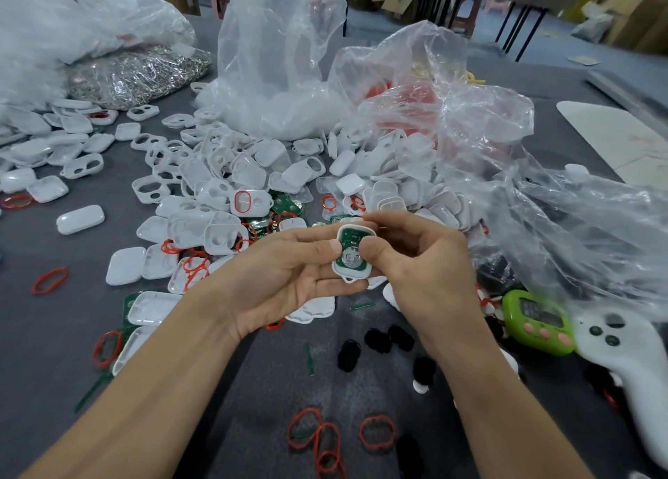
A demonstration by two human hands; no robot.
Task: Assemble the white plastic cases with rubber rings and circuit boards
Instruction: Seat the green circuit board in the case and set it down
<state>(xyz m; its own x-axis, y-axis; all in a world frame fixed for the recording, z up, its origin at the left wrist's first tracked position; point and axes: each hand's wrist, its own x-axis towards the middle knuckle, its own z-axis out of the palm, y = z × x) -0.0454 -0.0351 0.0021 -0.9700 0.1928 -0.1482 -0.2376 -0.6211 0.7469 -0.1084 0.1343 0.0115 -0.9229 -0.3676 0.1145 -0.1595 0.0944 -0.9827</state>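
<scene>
I have one case [351, 261] up off the table, held between both hands. The left hand [285, 279] cradles it on curled fingers with the thumb pressed to its left rim. The right hand [419, 261] pinches the right rim, thumb on the open face and forefinger hooked over the far end.

Its long axis runs away from the wrists, loop tab nearest me and open side up. One green board [346, 251] is seated inside.

Beyond the fingertips sprawls the heap [231, 175] of white shells (far too many to count).

Below the wrists there is a bare strip of grey table [274, 388]. Nearer still lie a tangle of red rings [327, 439] and one ring apart.

Right of the right fingers, bags [506, 196] crowd in above one timer [538, 319] and one controller [629, 363].
</scene>
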